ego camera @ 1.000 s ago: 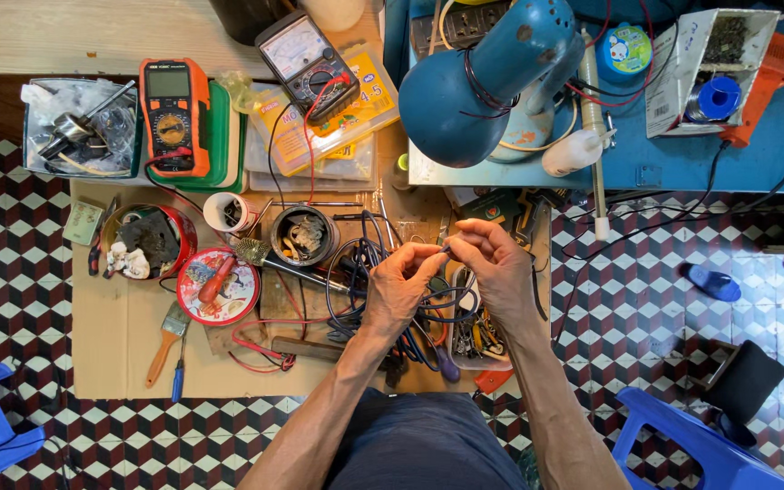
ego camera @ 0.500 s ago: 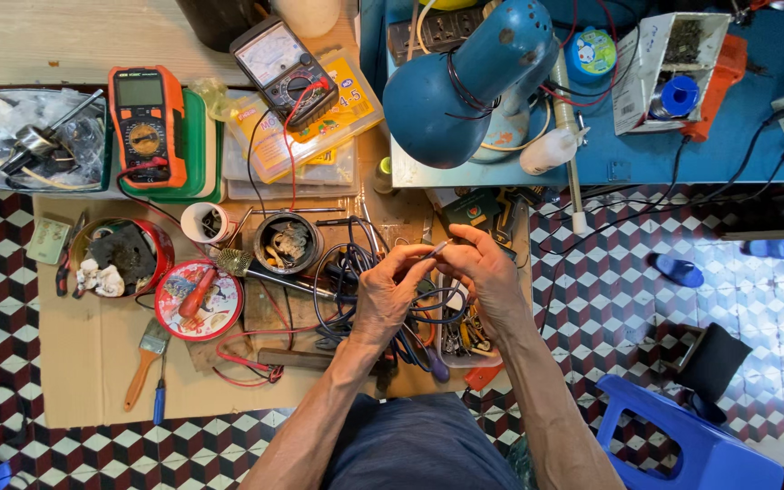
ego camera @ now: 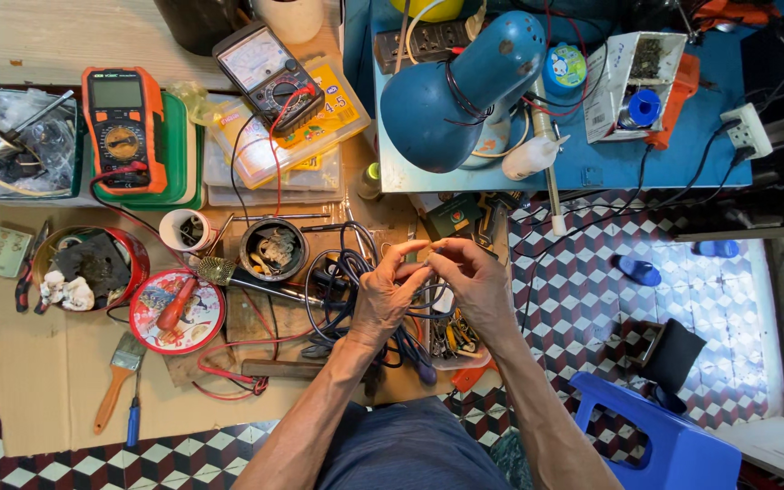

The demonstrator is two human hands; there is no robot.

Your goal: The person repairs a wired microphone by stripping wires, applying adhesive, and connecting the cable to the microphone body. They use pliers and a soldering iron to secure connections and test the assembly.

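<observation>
My left hand (ego camera: pixel 386 295) and my right hand (ego camera: pixel 470 279) meet fingertip to fingertip above a tangle of dark blue and black cables (ego camera: pixel 347 272) on a sheet of cardboard (ego camera: pixel 56 381). Both pinch a small brownish part (ego camera: pixel 432 247) between thumbs and forefingers; what it is cannot be made out. A microphone (ego camera: pixel 229 274) with a gold mesh head lies just left of my left hand, its black handle running under the cables. A tray of small pliers and parts (ego camera: pixel 451 338) sits beneath my right wrist.
An orange multimeter (ego camera: pixel 122 129), an analog meter (ego camera: pixel 265 74) and a blue desk lamp (ego camera: pixel 455 91) lie at the back. A red tin (ego camera: pixel 88 268), a round lid with a screwdriver (ego camera: pixel 176 311), a brush (ego camera: pixel 115 379) and a blue plastic stool (ego camera: pixel 660 445) are around.
The view has shifted a little over the workspace. My hands stay together over the cables, with fingers working the small part; nothing else has moved.
</observation>
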